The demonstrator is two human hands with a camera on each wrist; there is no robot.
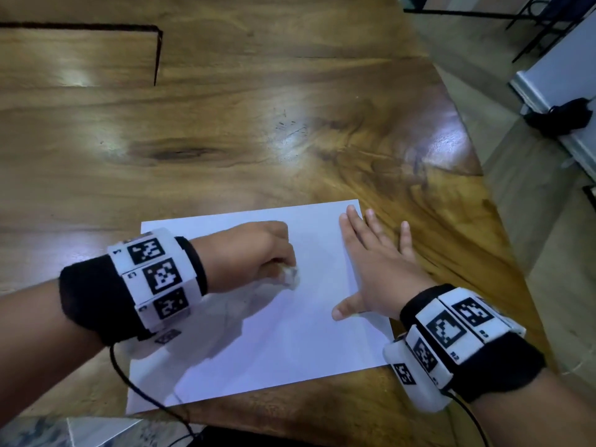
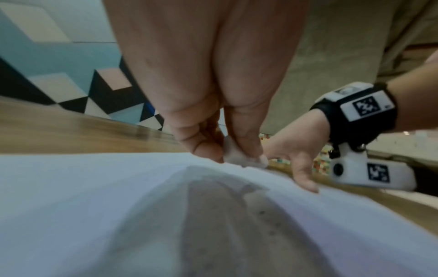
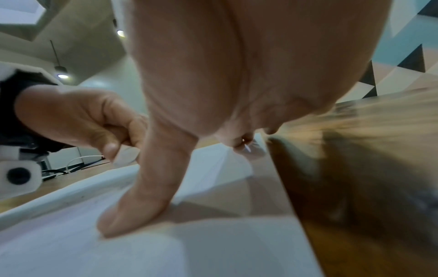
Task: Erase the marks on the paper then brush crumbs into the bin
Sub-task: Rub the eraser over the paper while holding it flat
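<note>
Erasing looks to me like the step in hand. From the head view I count one sheet of paper (image 1: pixel 290 317) on the wooden table (image 1: pixel 225 140), one white eraser (image 1: pixel 291 275) and two hands. My left hand (image 1: pixel 254 253) has its fingers curled round the eraser, which it presses onto the middle of the sheet; my right hand (image 1: pixel 374 262) lies flat with fingers spread at the sheet's right edge, some fingertips over on the wood. I see no pencil marks on the bare part of the sheet, though the hand and its shadow may hide some. No bin shows, so I judge the brushing not yet begun.

From the left wrist view, the eraser (image 2: pixel 246 157) is pinched between thumb and fingers and touches the paper (image 2: pixel 83 196). A few dark specks (image 2: pixel 267 223) lie just beside it; I take them for crumbs, too small to count surely.

From the right wrist view, my right thumb (image 3: pixel 140 204) presses the paper (image 3: pixel 59 243), holding it down, with the left hand (image 3: pixel 78 116) near, gripping the eraser (image 3: pixel 125 155).
</note>
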